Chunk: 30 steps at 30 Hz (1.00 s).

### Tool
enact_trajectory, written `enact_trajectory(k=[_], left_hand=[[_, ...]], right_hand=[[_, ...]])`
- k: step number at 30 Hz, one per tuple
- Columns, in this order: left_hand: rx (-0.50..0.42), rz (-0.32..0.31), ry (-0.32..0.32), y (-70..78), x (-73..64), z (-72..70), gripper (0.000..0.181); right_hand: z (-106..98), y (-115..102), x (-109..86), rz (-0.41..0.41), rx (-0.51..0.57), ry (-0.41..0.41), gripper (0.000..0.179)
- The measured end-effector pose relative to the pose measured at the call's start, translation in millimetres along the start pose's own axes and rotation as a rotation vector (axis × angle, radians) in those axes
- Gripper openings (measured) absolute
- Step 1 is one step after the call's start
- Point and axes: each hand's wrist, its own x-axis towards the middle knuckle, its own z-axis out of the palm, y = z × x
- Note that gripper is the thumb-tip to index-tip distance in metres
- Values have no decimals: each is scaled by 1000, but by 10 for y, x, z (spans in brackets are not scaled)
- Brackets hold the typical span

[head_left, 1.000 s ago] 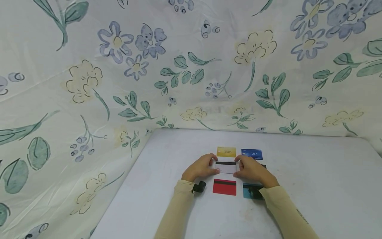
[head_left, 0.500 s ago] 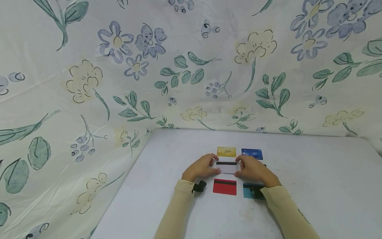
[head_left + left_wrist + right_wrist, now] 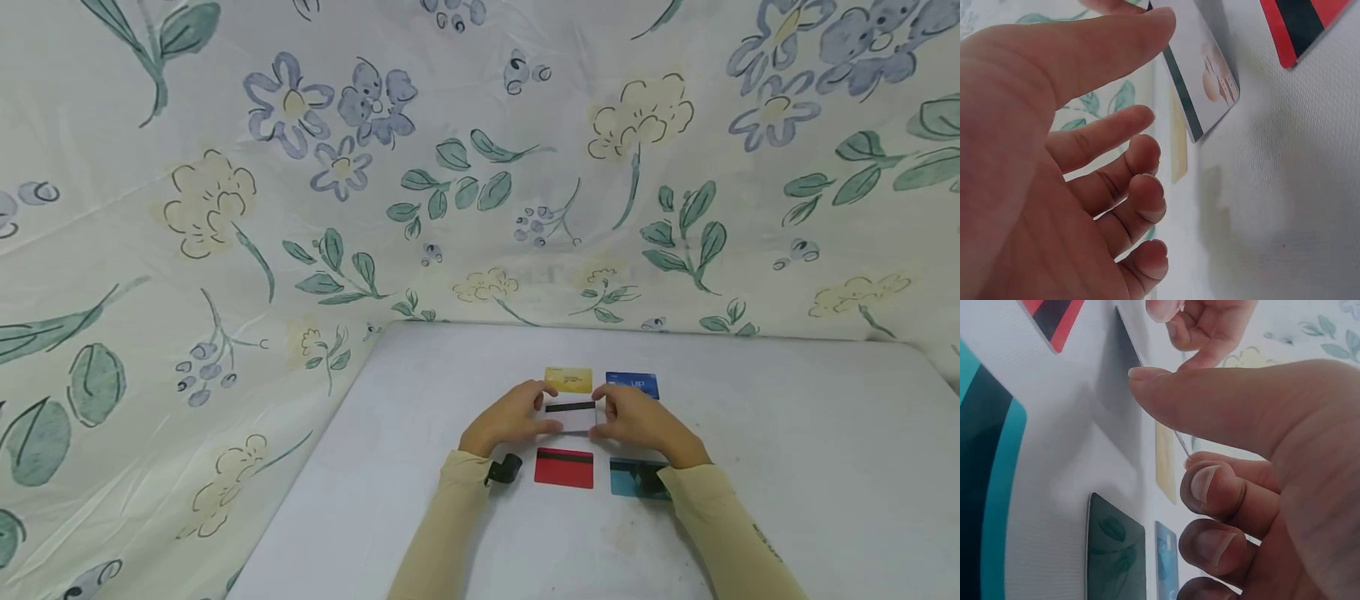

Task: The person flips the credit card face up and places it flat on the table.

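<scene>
White card [image 3: 572,419] pinched at its ends by left hand [image 3: 512,417] and right hand [image 3: 648,421], fingers partly spread, yellow card [image 3: 568,379] beyond the fingers, red card [image 3: 564,470] on their near side

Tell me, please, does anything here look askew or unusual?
Yes: the white card is tilted up from the table, pinched by the right hand, while the red card and the yellow card lie flat. That is probably only handling; I see no damage.

One left hand [image 3: 510,417], one right hand [image 3: 647,423], six cards [image 3: 573,421] — one white [image 3: 568,419] gripped; two beyond it, yellow [image 3: 567,378] and blue [image 3: 633,382]; two nearer, red [image 3: 564,471] and teal [image 3: 624,482]; one dark [image 3: 1116,556] beside it.
</scene>
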Motion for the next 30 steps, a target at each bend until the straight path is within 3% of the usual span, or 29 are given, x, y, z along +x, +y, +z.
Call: enact_trajectory(k=[10, 30], left_hand=[[41, 21, 4, 45, 18, 22, 61], [40, 68, 16, 170, -22, 23, 66]], right_hand=[[-71, -31, -43, -48, -19, 15, 60], [-137, -150, -106, -102, -30, 41, 60]])
